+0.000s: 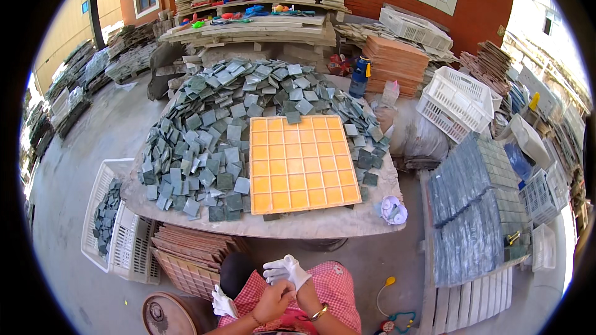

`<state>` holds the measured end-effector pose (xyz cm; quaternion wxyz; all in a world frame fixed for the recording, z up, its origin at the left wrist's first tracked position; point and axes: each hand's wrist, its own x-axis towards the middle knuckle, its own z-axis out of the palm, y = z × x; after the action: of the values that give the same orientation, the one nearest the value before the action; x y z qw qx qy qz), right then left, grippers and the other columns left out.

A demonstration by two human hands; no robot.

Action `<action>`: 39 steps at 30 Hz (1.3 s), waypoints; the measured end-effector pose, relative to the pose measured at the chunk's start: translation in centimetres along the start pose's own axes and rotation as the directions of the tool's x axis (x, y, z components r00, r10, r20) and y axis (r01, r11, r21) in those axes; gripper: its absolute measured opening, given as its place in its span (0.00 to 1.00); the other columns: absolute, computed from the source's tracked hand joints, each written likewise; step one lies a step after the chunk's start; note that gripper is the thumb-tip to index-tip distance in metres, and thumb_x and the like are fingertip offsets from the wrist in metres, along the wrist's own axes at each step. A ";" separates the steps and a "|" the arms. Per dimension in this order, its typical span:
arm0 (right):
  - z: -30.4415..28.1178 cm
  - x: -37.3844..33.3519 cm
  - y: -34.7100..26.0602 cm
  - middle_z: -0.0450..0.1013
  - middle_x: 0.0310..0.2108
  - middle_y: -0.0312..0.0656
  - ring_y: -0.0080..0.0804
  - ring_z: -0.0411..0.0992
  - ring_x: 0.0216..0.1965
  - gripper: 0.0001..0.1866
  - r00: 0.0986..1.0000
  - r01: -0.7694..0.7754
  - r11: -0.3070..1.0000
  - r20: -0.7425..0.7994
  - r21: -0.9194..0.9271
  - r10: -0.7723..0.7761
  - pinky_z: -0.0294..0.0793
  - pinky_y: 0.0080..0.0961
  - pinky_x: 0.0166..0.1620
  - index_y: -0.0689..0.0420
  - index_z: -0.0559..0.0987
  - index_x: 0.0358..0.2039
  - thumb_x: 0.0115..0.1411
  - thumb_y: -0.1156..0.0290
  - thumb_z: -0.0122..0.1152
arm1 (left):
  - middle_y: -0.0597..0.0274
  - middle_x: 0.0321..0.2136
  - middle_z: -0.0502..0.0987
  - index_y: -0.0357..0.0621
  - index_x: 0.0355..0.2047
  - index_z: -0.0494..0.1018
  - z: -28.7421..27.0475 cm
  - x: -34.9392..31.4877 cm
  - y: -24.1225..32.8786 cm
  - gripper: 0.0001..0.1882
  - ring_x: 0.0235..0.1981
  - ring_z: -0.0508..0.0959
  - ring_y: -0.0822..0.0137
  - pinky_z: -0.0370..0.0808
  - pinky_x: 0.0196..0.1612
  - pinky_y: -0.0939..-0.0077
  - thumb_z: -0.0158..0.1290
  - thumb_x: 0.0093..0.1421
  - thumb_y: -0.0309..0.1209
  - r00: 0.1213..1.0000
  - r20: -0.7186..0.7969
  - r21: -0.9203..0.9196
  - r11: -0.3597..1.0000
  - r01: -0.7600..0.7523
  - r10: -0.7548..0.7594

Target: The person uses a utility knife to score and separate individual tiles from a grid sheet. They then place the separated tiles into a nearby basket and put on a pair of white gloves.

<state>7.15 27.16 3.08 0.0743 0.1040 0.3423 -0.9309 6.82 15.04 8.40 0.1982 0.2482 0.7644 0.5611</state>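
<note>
Over my lap, my right hand (288,271) wears a white work glove, its fingers loosely stretched toward the left and holding nothing. The bare fingers of my left hand (275,301) are closed on the cuff of that glove at the right wrist. A second white glove (224,303) lies by my left thigh. Beyond my hands, on the table (298,228), sits an orange grid tray (302,164) with square pockets. One dark green stone tile (293,117) rests on its far edge. A large heap of loose square tiles (205,130) surrounds the tray's left and far sides.
A small white tub (393,210) stands at the table's right corner. White crates (127,242) holding tiles are at the left, beside stacked grid trays (189,254). Wrapped tile stacks (469,211) rest on a pallet at right. A blue bottle (359,77) stands behind the heap.
</note>
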 end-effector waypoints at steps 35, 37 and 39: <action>-3.0 -1.4 4.4 0.72 0.18 0.45 0.49 0.71 0.24 0.10 0.880 0.284 -0.056 0.284 -0.957 -0.381 0.68 0.42 0.30 0.54 0.75 0.14 0.47 0.64 0.55 | 0.54 0.25 0.75 0.41 0.24 0.75 -1.9 2.5 -2.5 0.08 0.30 0.76 0.53 0.72 0.35 0.62 0.56 0.51 0.33 0.948 0.313 0.586 0.771 -0.247 0.066; -3.3 -2.0 4.6 0.72 0.19 0.44 0.48 0.70 0.23 0.10 0.883 0.332 -0.220 0.384 -0.917 -0.268 0.66 0.44 0.29 0.55 0.74 0.15 0.49 0.65 0.53 | 0.52 0.24 0.74 0.40 0.23 0.74 -1.6 2.5 -2.2 0.08 0.29 0.76 0.52 0.72 0.33 0.61 0.55 0.50 0.32 0.954 0.287 0.642 0.723 -0.254 0.081; -3.8 -1.4 5.0 0.73 0.25 0.45 0.46 0.70 0.27 0.09 0.904 0.355 -0.246 0.399 -0.902 -0.157 0.67 0.43 0.32 0.57 0.75 0.21 0.51 0.66 0.50 | 0.52 0.22 0.74 0.38 0.25 0.72 -1.8 3.2 -1.6 0.06 0.24 0.75 0.55 0.71 0.27 0.66 0.53 0.53 0.29 0.942 0.316 0.596 0.749 -0.290 0.113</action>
<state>10.07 25.90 -2.51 -0.0484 -0.1253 0.9342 -0.3304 3.02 15.19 7.34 0.1392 0.4533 0.8440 0.2507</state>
